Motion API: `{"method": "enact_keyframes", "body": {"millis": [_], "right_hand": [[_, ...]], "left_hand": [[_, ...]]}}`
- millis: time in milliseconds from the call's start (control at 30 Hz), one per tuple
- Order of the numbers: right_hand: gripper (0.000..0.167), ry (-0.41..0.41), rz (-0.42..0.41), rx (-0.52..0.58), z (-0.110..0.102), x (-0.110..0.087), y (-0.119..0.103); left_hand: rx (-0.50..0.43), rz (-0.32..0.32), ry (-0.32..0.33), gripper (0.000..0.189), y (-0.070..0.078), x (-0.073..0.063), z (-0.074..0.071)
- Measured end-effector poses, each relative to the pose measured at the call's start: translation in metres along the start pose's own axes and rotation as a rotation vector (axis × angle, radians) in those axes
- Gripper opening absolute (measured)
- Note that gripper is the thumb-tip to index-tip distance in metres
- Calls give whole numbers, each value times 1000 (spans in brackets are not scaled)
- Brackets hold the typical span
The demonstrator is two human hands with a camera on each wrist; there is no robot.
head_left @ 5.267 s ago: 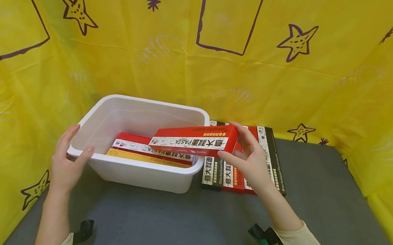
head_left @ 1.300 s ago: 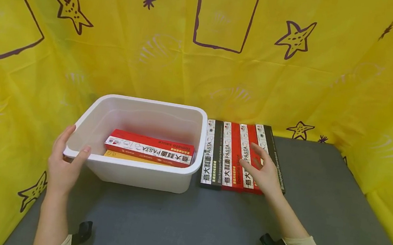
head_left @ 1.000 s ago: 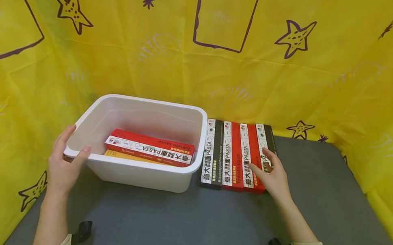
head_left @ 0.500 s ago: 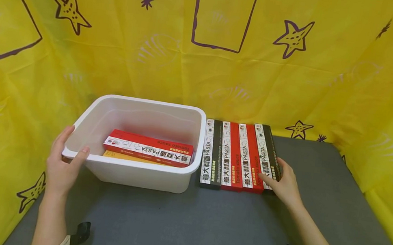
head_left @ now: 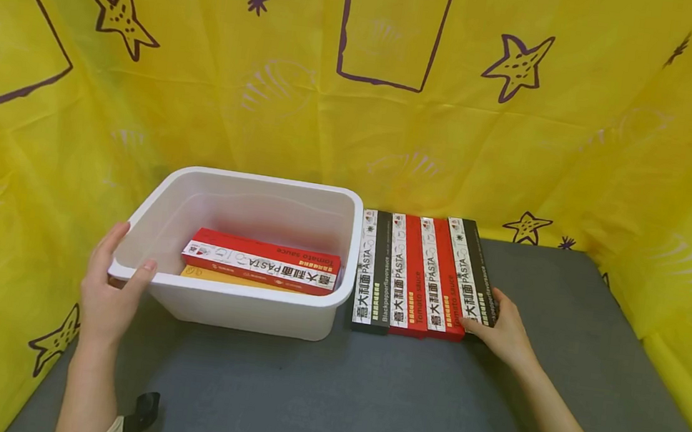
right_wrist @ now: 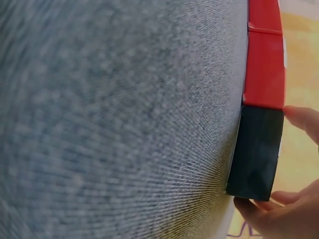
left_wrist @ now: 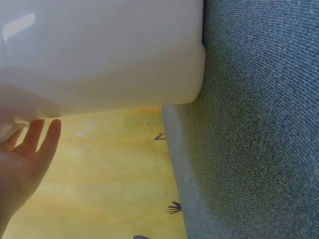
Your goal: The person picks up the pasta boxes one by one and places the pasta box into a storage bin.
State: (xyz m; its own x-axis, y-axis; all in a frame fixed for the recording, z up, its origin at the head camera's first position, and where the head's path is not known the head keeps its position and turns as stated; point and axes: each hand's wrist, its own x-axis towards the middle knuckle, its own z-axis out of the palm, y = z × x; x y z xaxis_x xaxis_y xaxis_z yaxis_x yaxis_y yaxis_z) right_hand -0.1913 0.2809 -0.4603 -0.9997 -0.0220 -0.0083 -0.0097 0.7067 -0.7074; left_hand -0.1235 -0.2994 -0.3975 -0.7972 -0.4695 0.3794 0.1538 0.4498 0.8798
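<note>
My left hand (head_left: 111,295) grips the near left corner of a white plastic tub (head_left: 244,308), thumb over the front rim and fingers along the left rim. In the left wrist view, fingertips (left_wrist: 50,134) touch the tub's edge. My right hand (head_left: 509,335) pinches the near end of the rightmost black pasta box (head_left: 476,264). In the right wrist view, the thumb lies at the seam with the red box, while other fingers (right_wrist: 249,211) press the black box's outer side (right_wrist: 255,154). A red tomato-sauce pasta box (head_left: 262,261) lies in the tub, over a yellow one (head_left: 231,277).
To the right of the tub, two red pasta boxes (head_left: 411,274) (head_left: 442,278) and another black pasta box (head_left: 378,270) lie side by side, left of the pinched one. Yellow patterned cloth (head_left: 355,138) walls in the grey table (head_left: 324,393) at the back and sides.
The red pasta box my right hand held earlier now lies in the tub. That hand has since moved right and down to the black pasta box's near end. My left hand stays on the tub.
</note>
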Motion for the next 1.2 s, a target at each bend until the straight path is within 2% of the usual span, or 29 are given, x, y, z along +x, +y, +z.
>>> {"method": "enact_keyframes", "body": {"millis": [233,667,867,1200], "right_hand": [[99,-19,7,-7,0,1,3],[97,-65,43,-36,-3,1,1],[96,-46,51,-50,-1,1,3],[94,-8,21,-90,-1,-2,-1]], "left_hand": [[3,-19,-1,62,2,-1,1],[-3,-7,2,61,3,-1,1],[-1,-1,2,61,2,0,1],[-1,0,4,61,2,-1,1]]}}
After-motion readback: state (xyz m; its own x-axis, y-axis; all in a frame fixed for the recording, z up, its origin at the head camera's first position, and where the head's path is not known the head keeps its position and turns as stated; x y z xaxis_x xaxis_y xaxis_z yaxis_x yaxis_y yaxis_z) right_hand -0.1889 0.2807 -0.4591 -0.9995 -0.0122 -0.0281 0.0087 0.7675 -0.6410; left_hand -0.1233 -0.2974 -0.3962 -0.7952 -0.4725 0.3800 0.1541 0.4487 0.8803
